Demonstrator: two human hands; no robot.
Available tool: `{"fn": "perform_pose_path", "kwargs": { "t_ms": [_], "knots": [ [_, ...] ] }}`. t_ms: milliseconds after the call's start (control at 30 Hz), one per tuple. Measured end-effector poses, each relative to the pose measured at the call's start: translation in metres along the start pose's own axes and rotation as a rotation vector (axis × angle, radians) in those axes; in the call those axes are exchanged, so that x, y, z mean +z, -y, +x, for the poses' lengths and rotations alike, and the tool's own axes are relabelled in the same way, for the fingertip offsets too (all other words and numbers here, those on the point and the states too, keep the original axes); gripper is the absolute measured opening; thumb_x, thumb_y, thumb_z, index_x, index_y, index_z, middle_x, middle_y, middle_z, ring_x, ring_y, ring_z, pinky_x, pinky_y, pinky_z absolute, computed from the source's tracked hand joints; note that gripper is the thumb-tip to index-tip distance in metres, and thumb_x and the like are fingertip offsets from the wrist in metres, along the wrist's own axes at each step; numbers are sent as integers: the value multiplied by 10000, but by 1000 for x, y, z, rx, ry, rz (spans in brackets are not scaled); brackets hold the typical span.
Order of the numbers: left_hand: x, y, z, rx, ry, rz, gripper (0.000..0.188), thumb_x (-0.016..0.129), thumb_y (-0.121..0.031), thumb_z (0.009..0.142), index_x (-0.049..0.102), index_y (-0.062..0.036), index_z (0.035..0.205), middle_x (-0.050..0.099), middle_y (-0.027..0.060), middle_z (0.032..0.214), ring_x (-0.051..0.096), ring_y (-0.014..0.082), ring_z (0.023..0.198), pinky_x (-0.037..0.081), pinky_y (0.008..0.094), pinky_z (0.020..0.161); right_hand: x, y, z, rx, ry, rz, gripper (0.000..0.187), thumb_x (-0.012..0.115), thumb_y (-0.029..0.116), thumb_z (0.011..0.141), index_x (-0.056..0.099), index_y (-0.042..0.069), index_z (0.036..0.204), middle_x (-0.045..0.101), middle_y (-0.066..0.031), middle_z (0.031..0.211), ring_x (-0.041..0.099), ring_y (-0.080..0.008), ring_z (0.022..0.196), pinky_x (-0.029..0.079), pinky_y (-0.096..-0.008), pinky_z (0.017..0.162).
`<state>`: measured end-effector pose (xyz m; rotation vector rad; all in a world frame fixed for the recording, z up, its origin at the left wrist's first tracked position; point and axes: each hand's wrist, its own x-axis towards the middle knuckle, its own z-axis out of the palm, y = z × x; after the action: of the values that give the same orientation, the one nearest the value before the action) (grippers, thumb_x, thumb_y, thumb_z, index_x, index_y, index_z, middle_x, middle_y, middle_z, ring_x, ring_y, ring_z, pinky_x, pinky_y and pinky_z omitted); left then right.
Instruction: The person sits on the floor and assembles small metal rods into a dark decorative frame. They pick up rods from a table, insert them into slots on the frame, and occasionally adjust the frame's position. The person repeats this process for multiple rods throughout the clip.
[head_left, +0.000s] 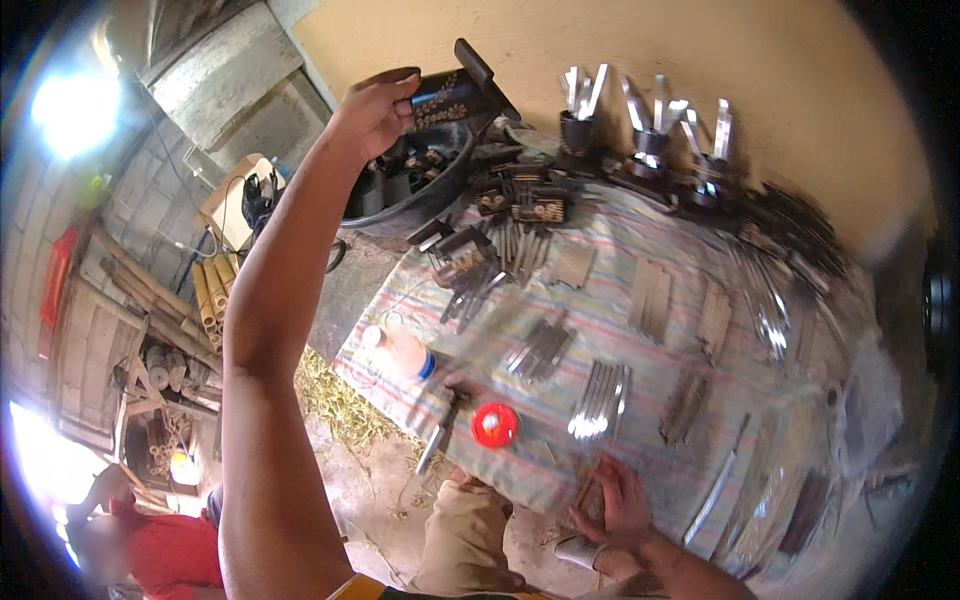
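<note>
My left hand (378, 115) is raised at the upper left, fingers wrapped round a black piece with a gold leaf pattern (447, 98). A flat bar-like end juts from its right side. Right below is a black basin (425, 208) holding more dark pieces. At the front edge of the cloth-covered table (600, 260), my right hand (622, 505) hovers or rests with fingers apart and nothing visible in them; contact with the cloth cannot be made out. Bundles of thin metal strips (600, 398) lie just beyond it.
A hammer (442, 430), a red round container (495, 426) and a bottle with a blue cap (405, 352) lie near the front left edge. Dark cups of metal strips (578, 130) line the wall. Bamboo poles (212, 290) and a person in red (170, 550) are at left.
</note>
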<state>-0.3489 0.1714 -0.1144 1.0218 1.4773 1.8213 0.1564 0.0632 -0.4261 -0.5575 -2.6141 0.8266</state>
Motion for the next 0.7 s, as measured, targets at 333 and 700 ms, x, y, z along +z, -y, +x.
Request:
{"fn": "perform_pose_path", "kwargs": {
  "t_ms": [333, 700],
  "knots": [
    [134, 17, -254, -192, 207, -743, 62, 584, -96, 936, 604, -38, 935, 595, 36, 781, 546, 158, 664, 529, 373, 791, -25, 33, -5, 67, -399, 355, 671, 647, 360, 872, 402, -24, 1365, 419, -243, 1378, 407, -362, 1298, 327, -441, 1076],
    [196, 105, -489, -665, 276, -982, 159, 543, -161, 966, 572, -23, 1040, 640, 95, 921, 637, 201, 842, 556, 332, 796, -55, 130, -80, 194, -904, 1435, 515, 740, 212, 841, 518, 21, 1264, 600, -50, 1185, 559, -172, 1106, 435, -336, 929]
  ]
}}
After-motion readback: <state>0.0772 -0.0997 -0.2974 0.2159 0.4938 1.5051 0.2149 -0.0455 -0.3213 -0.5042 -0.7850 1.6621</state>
